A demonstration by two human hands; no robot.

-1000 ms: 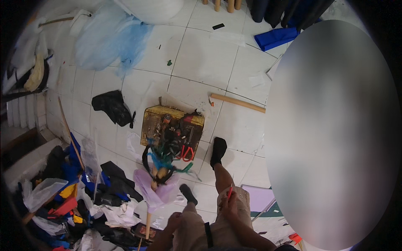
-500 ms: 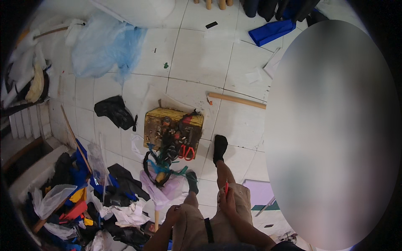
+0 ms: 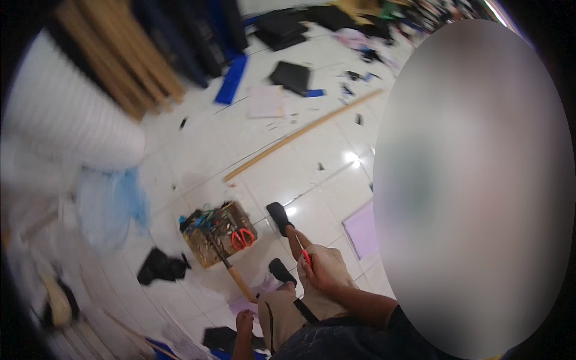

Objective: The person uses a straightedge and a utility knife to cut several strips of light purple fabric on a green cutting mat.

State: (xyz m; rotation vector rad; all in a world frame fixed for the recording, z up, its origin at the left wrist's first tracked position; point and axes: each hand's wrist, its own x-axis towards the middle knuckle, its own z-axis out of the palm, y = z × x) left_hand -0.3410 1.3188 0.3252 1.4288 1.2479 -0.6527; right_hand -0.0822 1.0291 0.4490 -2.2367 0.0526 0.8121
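My right hand (image 3: 321, 273) is closed around a red-handled tool with a thin pale pointed shaft (image 3: 305, 255), over my right thigh. Blur hides the exact kind of tool. My left hand (image 3: 244, 323) hangs low beside my left leg, fingers loosely curled, with nothing visible in it. On the floor ahead of my feet stands a worn yellow-brown box (image 3: 215, 259) full of small parts and tangled strips. Red-orange-handled scissors (image 3: 242, 239) lie on it. A tool with a wooden handle (image 3: 241, 283) leans from the box toward my left hand.
A long wooden stick (image 3: 300, 135) crosses the tiles ahead. Black plastic (image 3: 162, 267) and a blue translucent bag (image 3: 114, 207) lie left. Large white rolls (image 3: 90, 102) and brown rolls (image 3: 123, 54) stand at far left. A lilac sheet (image 3: 363, 231) lies right.
The view has turned to the right, bringing in the rolls and far floor scraps. My left hand has come off my thigh to hang beside it. My right hand still holds the red-handled tool.
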